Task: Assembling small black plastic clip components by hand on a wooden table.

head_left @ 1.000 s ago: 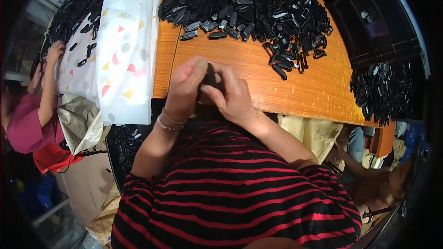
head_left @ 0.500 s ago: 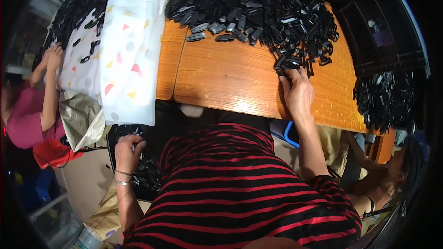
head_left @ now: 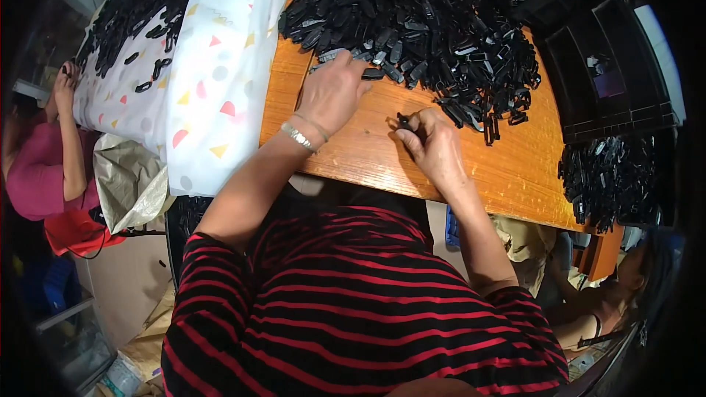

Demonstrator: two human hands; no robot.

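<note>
A large heap of small, long black plastic pieces [head_left: 412,26] covers the far part of the wooden table [head_left: 353,154]. My left hand [head_left: 332,95] reaches to the heap's near left edge, back of the hand up. Its fingertips are mostly hidden among the pieces, beside a loose black piece [head_left: 373,73], so its grip does not show. Closer to me and further right, my right hand [head_left: 440,148] pinches a small black plastic piece [head_left: 405,122] between thumb and fingers, just over the tabletop. What exact kind the pieces are, I cannot make out.
White patterned sheeting [head_left: 213,95] lies along the table's left side. Beyond it, a co-worker's hand [head_left: 65,84] is near more black pieces [head_left: 140,22]. At the right stand a dark bin [head_left: 614,66] and another pile of black pieces [head_left: 607,176]. Another person sits at the lower right.
My left hand has risen from the dark container below the table's edge to the heap. My right hand has drawn back left and nearer from the heap, with a black piece pinched.
</note>
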